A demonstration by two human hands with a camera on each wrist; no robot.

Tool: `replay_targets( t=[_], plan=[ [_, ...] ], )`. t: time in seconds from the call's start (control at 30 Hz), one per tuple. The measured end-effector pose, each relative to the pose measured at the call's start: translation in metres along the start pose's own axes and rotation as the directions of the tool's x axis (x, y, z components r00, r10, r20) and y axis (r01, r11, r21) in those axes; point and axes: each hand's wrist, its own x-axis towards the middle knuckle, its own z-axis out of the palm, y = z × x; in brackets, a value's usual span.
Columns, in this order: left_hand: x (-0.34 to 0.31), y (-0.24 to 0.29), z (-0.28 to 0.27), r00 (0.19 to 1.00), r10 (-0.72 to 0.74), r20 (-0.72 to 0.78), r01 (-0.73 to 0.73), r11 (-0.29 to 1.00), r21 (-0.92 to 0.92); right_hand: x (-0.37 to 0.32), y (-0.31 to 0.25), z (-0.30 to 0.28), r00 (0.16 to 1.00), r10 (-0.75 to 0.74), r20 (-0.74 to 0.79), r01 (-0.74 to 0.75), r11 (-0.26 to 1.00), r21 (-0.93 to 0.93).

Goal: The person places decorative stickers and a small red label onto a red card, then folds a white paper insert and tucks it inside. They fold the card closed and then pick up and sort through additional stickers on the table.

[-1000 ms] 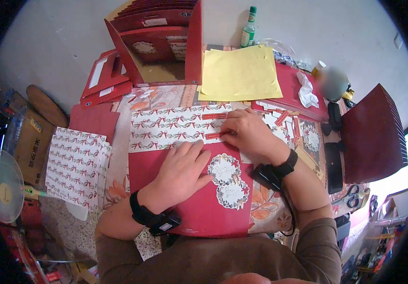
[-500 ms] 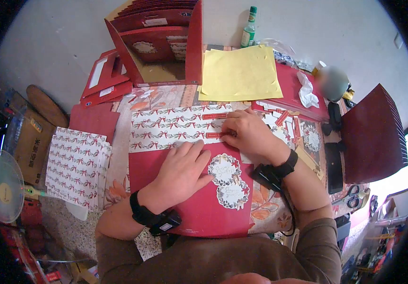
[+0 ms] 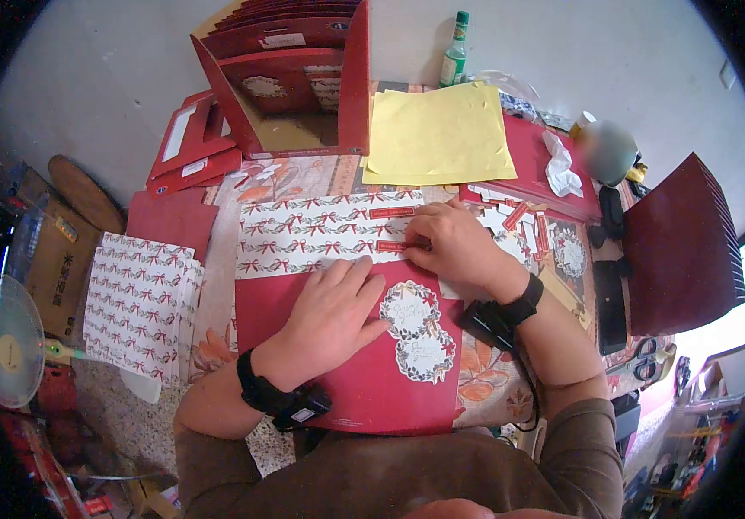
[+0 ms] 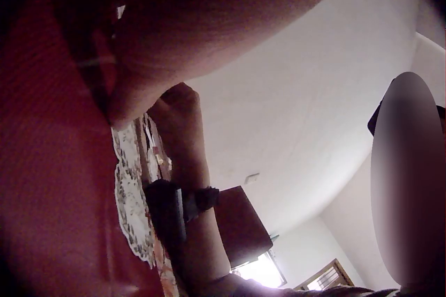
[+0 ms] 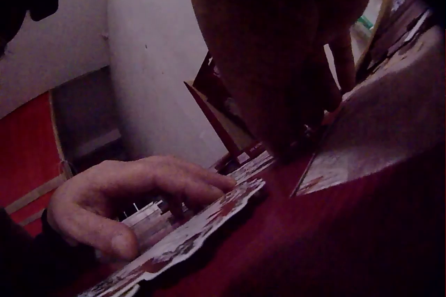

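My left hand (image 3: 327, 318) rests on the red folder (image 3: 346, 406), fingers extended toward the bow-patterned white strip (image 3: 303, 227) and thumb beside two wreath cutouts (image 3: 410, 311). Two red labels lie on the strip's right part, the upper label (image 3: 391, 213) beside my right hand (image 3: 459, 246). Bent fingers and thumb of that hand hold the right end of the lower label (image 3: 391, 246), and cover it. The right wrist view has my left hand (image 5: 132, 196) low over the cutouts and my right fingers pointing down at the surface; the label is unclear there.
Patterned sheets (image 3: 134, 303) lie at the left. Behind stand a red organizer (image 3: 351, 86) and a green bottle (image 3: 454, 60), beside yellow sheets (image 3: 437, 134). Loose labels (image 3: 528, 229), a dark red box (image 3: 679, 246) and scissors (image 3: 646, 359) are at the right.
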Motion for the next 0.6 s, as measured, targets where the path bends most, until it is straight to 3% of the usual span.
replay_targets(
  t=[0.6],
  plan=[
    [-0.0003,-0.0001,0.0003,1.000,0.015,-0.022,-0.015,1.000,0.013,-0.0004,0.0032,0.0023,1.000,0.004,-0.020,-0.003,0.999,0.049]
  ],
)
